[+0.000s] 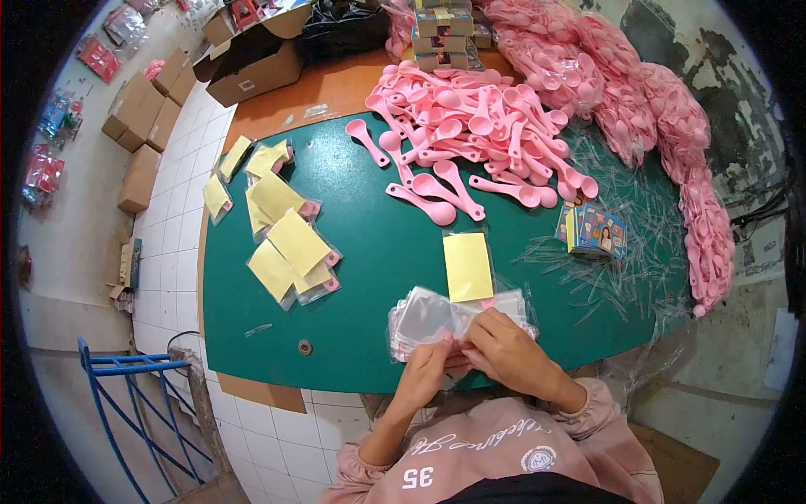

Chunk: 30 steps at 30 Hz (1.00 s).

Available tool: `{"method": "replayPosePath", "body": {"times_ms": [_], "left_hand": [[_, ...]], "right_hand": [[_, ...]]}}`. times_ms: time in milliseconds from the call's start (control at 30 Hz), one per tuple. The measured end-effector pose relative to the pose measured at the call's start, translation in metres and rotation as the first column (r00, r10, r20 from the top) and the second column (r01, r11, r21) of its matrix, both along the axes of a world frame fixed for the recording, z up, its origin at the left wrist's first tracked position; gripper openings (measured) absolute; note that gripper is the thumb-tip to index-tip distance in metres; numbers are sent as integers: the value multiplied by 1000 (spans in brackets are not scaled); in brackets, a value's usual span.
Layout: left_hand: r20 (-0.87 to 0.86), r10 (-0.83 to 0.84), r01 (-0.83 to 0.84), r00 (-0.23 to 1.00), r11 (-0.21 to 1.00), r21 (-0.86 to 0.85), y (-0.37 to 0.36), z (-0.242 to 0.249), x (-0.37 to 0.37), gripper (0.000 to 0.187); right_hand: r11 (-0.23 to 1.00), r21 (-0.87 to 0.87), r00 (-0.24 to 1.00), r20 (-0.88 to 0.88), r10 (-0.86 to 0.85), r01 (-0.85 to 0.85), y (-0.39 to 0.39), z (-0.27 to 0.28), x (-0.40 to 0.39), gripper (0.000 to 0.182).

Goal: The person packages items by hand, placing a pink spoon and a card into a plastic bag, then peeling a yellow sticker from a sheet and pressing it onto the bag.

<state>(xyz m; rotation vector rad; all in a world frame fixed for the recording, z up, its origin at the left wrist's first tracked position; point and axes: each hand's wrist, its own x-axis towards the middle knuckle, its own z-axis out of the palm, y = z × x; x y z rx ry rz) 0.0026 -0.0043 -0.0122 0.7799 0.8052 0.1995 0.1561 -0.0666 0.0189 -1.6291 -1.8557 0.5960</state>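
Close to the table's front edge, my left hand [424, 370] and my right hand [508, 349] meet with fingers pinched together. Both seem to grip a clear plastic bag [457, 367], though the fingers hide much of it. Under and beside them lies a stack of clear plastic bags [420, 317]. Just beyond my fingers is a packed yellow card [468, 267], with a bit of pink at its lower edge. Farther off, a heap of pink measuring spoons [478, 118] spreads over the green table top [361, 244].
Several packed yellow cards [290, 239] lie at the left. To the right are printed cards [600, 231] and scattered clear plastic strips [604, 286]. Bagged pink spoons [621, 109] line the right edge. Card bundles [442, 38] and an open cardboard box [252, 67] stand at the back.
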Motion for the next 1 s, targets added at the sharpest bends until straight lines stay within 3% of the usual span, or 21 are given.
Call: {"method": "replayPosePath", "body": {"times_ms": [300, 500, 567, 700, 800, 867, 900, 933, 967, 1000], "left_hand": [[4, 47, -47, 999, 969, 241, 2, 9, 6, 31], [-64, -10, 26, 998, 964, 265, -2, 5, 5, 28], [-150, -101, 152, 983, 913, 378, 0, 1, 5, 30], [-28, -4, 9, 1000, 981, 195, 2, 8, 5, 31], [-109, -117, 139, 987, 963, 229, 6, 2, 0, 31], [-101, -127, 146, 987, 967, 207, 7, 9, -2, 31], [-92, -139, 154, 986, 971, 184, 8, 11, -2, 31], [-89, -149, 163, 985, 968, 189, 7, 11, -1, 31], [-76, -115, 124, 990, 984, 131, 5, 9, -2, 31], [-63, -74, 79, 995, 994, 72, 2, 7, -1, 31]], "right_hand": [[991, 77, 988, -93, 120, -113, -3, 6, 4, 16], [991, 6, 940, -317, 129, -134, -10, 16, 23, 16], [980, -97, 869, -483, 108, -175, -15, 19, 29, 15], [989, -142, 811, -583, -47, -46, -31, 26, 58, 15], [982, -42, 805, -567, -174, 183, -54, 54, 121, 20], [979, 176, 884, -468, -12, 106, -89, 63, 204, 21], [953, 238, 838, -545, -28, 187, -115, 51, 257, 20], [860, 113, 775, -503, -383, 498, -134, 41, 322, 16], [650, 10, 594, -416, -688, 760, -145, 37, 363, 21], [414, 21, 414, -29, -910, 910, -149, 46, 374, 19]]}}
